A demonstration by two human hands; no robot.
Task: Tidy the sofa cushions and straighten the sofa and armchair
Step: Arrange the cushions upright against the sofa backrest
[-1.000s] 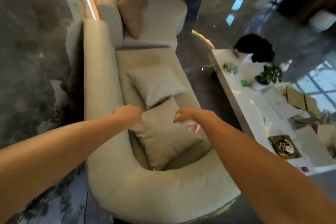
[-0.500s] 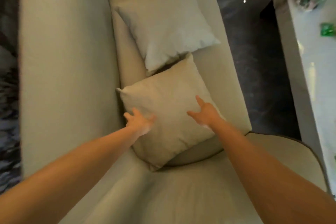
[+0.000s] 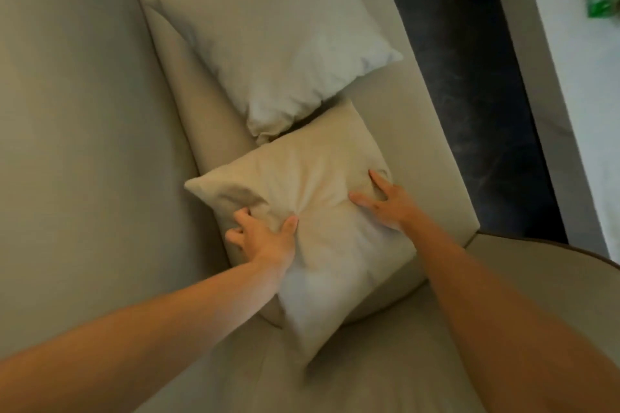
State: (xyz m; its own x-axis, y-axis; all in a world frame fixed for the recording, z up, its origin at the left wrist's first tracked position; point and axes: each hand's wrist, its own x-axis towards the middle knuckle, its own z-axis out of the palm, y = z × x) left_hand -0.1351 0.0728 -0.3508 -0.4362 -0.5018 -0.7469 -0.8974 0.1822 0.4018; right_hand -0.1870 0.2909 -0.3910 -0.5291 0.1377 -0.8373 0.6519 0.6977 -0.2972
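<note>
The beige sofa is seen from above, its seat carrying two cushions. The paler cushion is laid further along the seat, its near corner touching the tan cushion, which is set at the seat's near end against the curved arm. The tan cushion's creased fabric is gripped by the left hand and the right hand. A white table is seen beyond the seat's front edge

Bare seat left open right of both cushions, near cushion hemmed in by backrest at left, far cushion touching beyond, curved armrest below, white table across dark floor gap.
</note>
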